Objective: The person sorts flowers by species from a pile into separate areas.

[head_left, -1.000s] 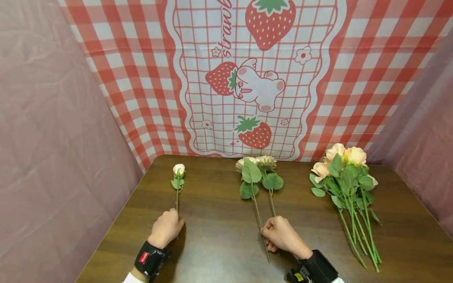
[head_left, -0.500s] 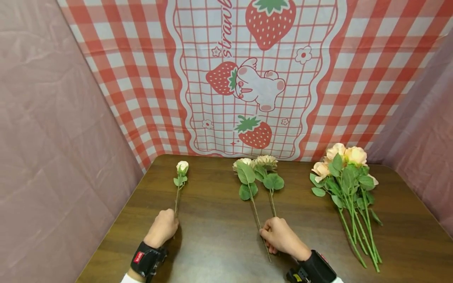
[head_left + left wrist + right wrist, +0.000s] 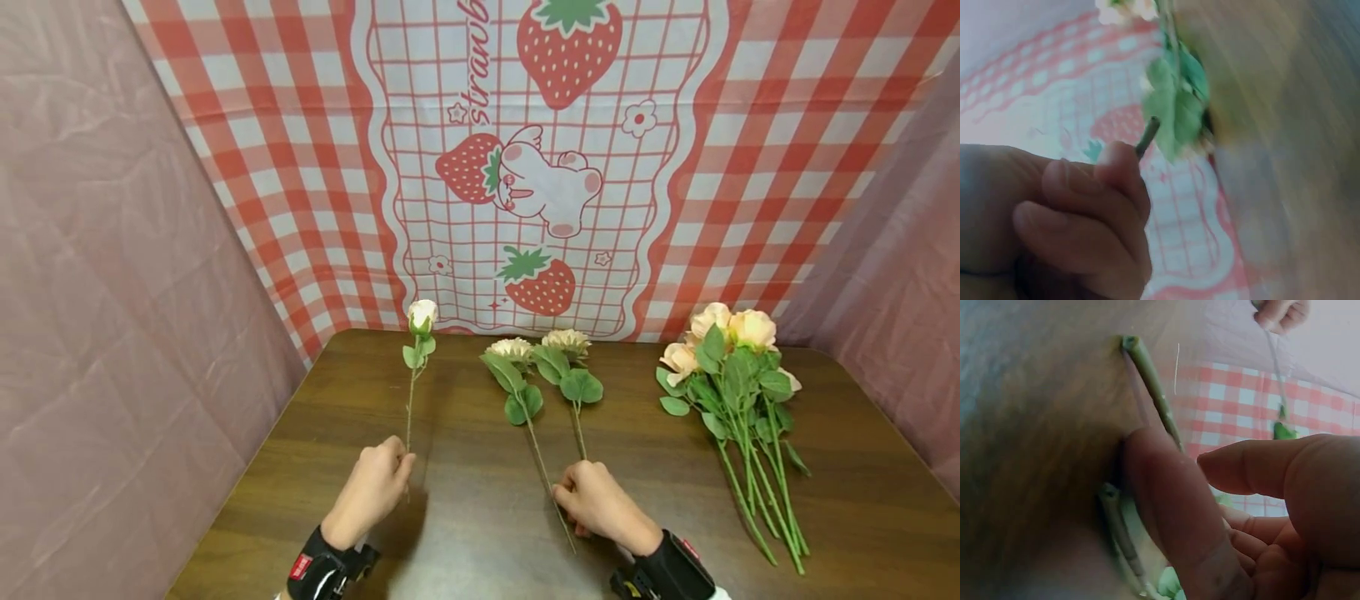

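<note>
In the head view my left hand (image 3: 372,487) grips the lower stem of a white rose (image 3: 423,317), which stands tilted up off the table. The cut stem end (image 3: 1148,135) sticks out past the curled fingers in the left wrist view. Two cream, many-petalled flowers (image 3: 512,350) with round leaves lie near the middle. My right hand (image 3: 602,506) has thumb and index finger at the left flower's stem (image 3: 1151,381), apparently pinching it. The second flower's stem (image 3: 580,432) runs under that hand, and its other stem end (image 3: 1110,494) lies beside the fingers.
Several peach roses (image 3: 752,330) with long green stems lie bunched on the right of the brown wooden table (image 3: 480,533). A checked strawberry cloth (image 3: 540,183) hangs behind it. Pink curtains (image 3: 112,333) close off both sides.
My left hand has lifted the white rose and moved it right and away from me. The left cream flower's head has swung left; the right hand has barely moved.
</note>
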A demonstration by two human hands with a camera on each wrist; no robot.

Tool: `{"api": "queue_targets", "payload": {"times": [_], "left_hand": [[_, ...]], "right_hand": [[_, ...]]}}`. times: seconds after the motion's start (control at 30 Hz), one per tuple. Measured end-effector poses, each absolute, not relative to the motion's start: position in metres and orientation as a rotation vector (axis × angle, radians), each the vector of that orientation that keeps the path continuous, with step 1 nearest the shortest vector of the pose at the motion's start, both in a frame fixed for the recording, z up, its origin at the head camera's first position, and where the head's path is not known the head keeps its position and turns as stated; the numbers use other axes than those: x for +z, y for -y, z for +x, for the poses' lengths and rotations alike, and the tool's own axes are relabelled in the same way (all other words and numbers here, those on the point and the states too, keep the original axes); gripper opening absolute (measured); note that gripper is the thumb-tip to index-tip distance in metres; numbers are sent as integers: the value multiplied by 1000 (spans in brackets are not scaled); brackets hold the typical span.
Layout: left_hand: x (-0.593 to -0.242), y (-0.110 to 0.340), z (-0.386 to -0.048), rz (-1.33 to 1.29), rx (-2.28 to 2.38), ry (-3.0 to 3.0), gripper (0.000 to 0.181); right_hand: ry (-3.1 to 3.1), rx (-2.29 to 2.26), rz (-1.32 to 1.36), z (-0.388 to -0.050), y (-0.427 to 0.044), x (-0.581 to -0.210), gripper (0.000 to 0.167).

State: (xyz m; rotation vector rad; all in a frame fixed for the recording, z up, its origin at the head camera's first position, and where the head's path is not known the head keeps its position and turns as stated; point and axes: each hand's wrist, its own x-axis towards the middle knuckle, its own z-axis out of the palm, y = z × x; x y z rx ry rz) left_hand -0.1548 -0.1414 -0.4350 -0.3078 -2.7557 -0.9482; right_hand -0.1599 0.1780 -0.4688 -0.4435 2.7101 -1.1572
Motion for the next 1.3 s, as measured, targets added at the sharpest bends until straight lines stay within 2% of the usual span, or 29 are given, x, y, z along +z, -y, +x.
{"api": "queue_targets", "payload": {"times": [0.2,0.33,0.7,1.03,1.13,1.3], "left_hand": [[-427,116,-144,-510,-1097,2696,16],[-424,95,-136,-707,-1203,2599,14],[-421,33,-123,-1222,-1199,2389,9],[-425,25,-122,-1215,-1155,2403,8],[-420,29,-123,-1145,-1154,2476,3],[-412,37,-123,-1074,-1119,2552,10]], "right_hand": [[-2756,-1130,-421,-152,-181,-461,19],[-2745,-1204,-508,-145,-182,-453,11],[-2657,-1877,-951,-111,-163,-431,21],[-2772,-1964,-1027,-109,-162,-429,24],[-2818,-1921,-980,-119,-171,-423,19],[-3015,-1897,-818,-139,-200,-413,19]]}}
